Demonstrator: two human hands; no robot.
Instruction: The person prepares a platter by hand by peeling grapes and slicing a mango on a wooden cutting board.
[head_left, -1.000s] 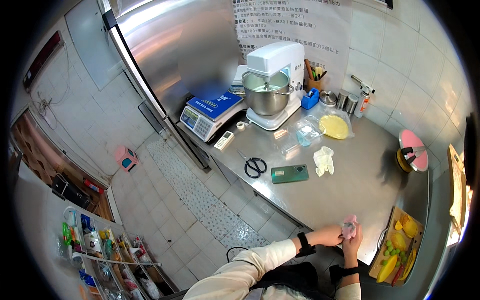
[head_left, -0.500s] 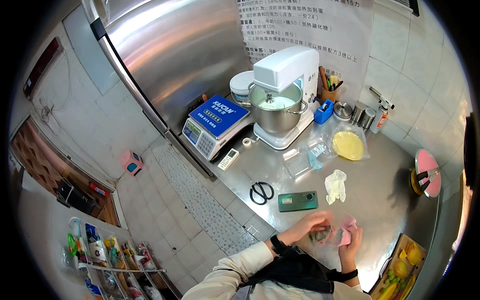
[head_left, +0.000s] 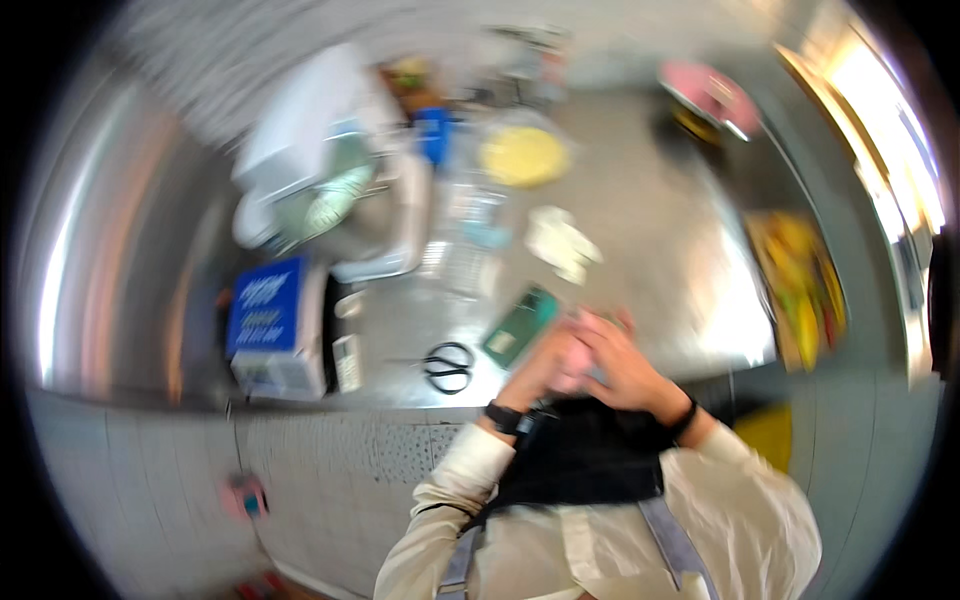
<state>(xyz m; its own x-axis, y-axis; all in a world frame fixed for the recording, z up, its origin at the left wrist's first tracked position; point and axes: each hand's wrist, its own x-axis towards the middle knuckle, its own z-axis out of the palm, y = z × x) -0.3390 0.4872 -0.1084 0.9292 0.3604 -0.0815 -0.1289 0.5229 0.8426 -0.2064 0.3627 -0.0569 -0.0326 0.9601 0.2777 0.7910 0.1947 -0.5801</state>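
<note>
Both my hands are together at the near edge of the steel counter, blurred by motion. My left hand point(head_left: 541, 367) is closed around a soft, crumpled pink piece point(head_left: 573, 362), whose kind I cannot make out. From the other side, the fingers of my right hand point(head_left: 628, 368) press onto the same piece. A green phone point(head_left: 520, 326) lies just beyond my left hand, with black-handled scissors point(head_left: 448, 368) to its left. Farther back is a limp, cream-white glove point(head_left: 562, 243). The clear, crumpled material seen earlier is hidden or lost in blur.
A white stand mixer point(head_left: 310, 130) and a blue-topped scale point(head_left: 272, 310) occupy the left. Behind the glove lie clear plastic packaging point(head_left: 470, 265) and a bagged yellow disc point(head_left: 525, 157). Yellow fruit point(head_left: 797, 262) sits at the right, a pink round object point(head_left: 712, 95) at the back right.
The view has swung to the right and blurred. My hands, apart earlier, have come together around the pink piece, which was in my right hand.
</note>
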